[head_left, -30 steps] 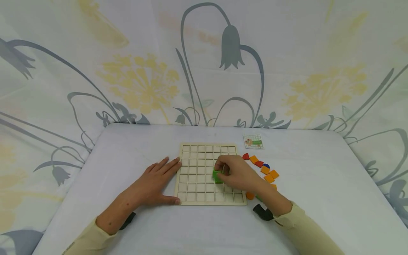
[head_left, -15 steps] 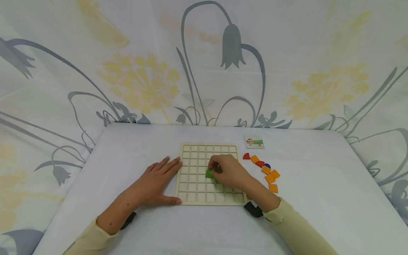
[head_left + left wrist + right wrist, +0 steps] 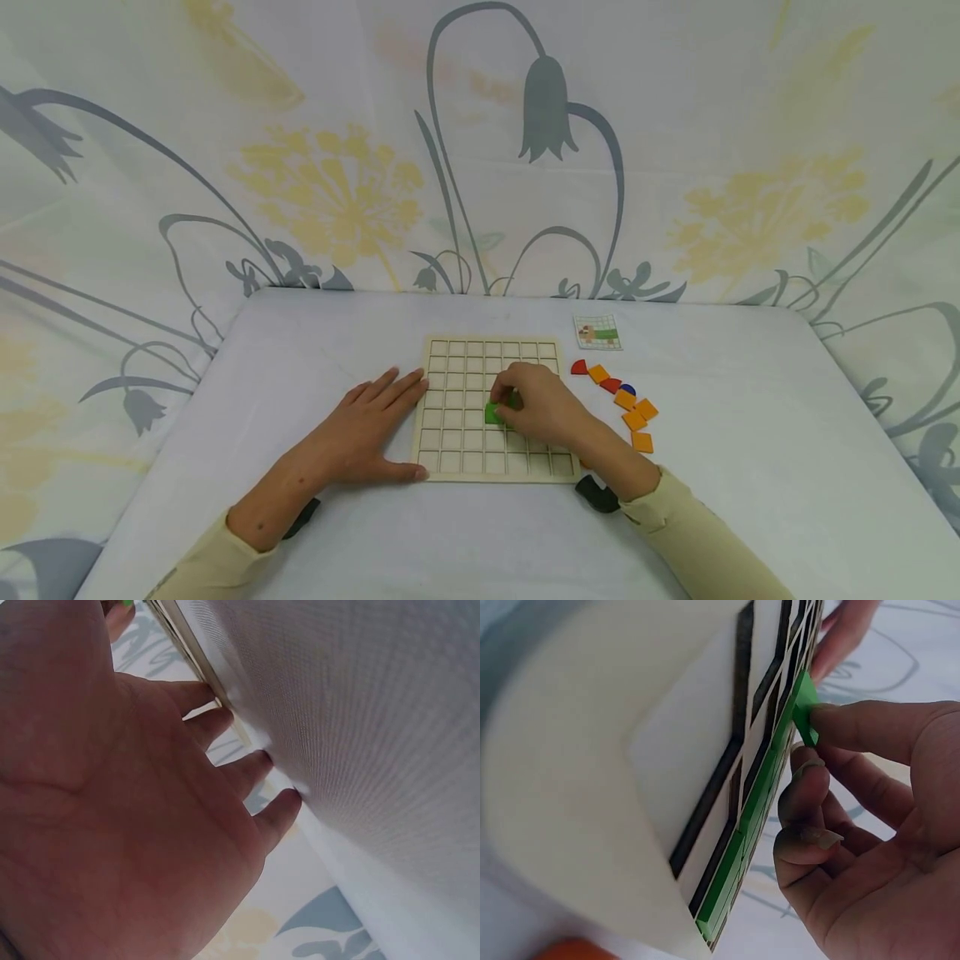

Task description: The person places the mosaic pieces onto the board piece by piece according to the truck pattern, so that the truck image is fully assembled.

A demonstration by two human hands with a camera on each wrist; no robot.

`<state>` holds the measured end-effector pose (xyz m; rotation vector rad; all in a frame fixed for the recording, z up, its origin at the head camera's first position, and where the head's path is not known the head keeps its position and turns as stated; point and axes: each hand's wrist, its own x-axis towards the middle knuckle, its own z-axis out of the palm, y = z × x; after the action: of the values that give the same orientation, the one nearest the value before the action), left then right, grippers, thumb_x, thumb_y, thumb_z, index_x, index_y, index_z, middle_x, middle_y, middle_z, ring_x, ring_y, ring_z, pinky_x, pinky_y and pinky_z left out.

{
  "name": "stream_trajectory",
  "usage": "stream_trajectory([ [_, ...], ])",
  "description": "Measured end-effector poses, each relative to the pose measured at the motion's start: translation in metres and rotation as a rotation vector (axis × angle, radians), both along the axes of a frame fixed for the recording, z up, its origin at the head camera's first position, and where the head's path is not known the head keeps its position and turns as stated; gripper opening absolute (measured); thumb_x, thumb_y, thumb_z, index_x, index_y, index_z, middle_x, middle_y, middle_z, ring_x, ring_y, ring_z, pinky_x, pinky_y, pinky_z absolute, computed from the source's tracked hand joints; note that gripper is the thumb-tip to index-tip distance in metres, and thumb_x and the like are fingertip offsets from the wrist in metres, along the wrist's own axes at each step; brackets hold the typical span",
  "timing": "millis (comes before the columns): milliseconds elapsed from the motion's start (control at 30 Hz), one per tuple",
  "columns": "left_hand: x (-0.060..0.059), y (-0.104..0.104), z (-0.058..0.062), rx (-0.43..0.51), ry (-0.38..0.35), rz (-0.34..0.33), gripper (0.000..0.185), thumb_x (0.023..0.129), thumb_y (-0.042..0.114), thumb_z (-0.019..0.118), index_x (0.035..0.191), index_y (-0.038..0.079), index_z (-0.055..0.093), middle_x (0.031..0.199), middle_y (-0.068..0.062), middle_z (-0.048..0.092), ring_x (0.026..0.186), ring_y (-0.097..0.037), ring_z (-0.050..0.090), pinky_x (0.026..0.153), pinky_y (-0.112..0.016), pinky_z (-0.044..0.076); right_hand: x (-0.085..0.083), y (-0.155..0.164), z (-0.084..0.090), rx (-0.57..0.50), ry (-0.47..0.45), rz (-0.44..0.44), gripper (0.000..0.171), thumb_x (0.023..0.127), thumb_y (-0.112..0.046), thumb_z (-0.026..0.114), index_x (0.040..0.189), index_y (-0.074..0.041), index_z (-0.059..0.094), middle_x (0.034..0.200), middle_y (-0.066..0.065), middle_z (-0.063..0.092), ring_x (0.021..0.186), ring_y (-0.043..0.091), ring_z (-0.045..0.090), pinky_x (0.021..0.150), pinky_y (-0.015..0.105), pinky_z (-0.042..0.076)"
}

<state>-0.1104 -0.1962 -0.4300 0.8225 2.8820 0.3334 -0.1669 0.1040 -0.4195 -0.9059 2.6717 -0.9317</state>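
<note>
A pale wooden grid board lies on the white table. My left hand rests spread beside it, fingertips and thumb at its left edge. In the left wrist view, the fingers are straight, with their tips on the tablecloth and board edge. Over the middle cells, my right hand pinches a small green square tile between thumb and fingers. The right wrist view shows this tile tilted at the grid. More green tiles lie in a row of cells behind it, mostly hidden by the hand in the head view.
Right of the board lie several orange squares, red quarter-round pieces and a blue piece. A small pattern card lies behind them. Under the right forearm is a curved black object.
My right hand has shifted slightly left across the board with the green tile, then stayed nearly still over the last half second. The left hand has not moved.
</note>
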Motion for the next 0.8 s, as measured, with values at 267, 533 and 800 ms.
stream_trajectory([
  [267, -0.001, 0.000, -0.001, -0.001, 0.003, 0.003, 0.114, 0.084, 0.071, 0.077, 0.169, 0.011, 0.030, 0.176, -0.006, 0.025, 0.162, -0.039, 0.020, 0.123, -0.062, 0.029, 0.001, -0.001, -0.001, 0.001, 0.039, 0.017, 0.014, 0.091, -0.003, 0.079, 0.084, -0.015, 0.075, 0.087, -0.006, 0.063, 0.072, 0.009, 0.054, 0.066, 0.025, 0.050],
  [533, -0.001, 0.001, -0.001, -0.004, -0.002, 0.000, 0.114, 0.084, 0.071, 0.077, 0.169, 0.010, 0.029, 0.176, -0.006, 0.025, 0.162, -0.040, 0.020, 0.123, -0.063, 0.029, 0.008, 0.009, 0.001, 0.000, 0.042, -0.010, 0.012, 0.091, -0.007, 0.080, 0.085, -0.016, 0.075, 0.086, -0.008, 0.061, 0.073, 0.010, 0.055, 0.067, 0.025, 0.051],
  [800, 0.000, 0.000, -0.001, -0.003, -0.015, 0.006, 0.115, 0.085, 0.072, 0.076, 0.169, 0.011, 0.028, 0.176, -0.006, 0.023, 0.162, -0.039, 0.019, 0.124, -0.063, 0.027, 0.017, 0.045, -0.002, -0.030, 0.041, -0.080, 0.012, 0.092, -0.006, 0.080, 0.089, -0.016, 0.074, 0.088, -0.009, 0.063, 0.073, 0.011, 0.055, 0.067, 0.026, 0.051],
])
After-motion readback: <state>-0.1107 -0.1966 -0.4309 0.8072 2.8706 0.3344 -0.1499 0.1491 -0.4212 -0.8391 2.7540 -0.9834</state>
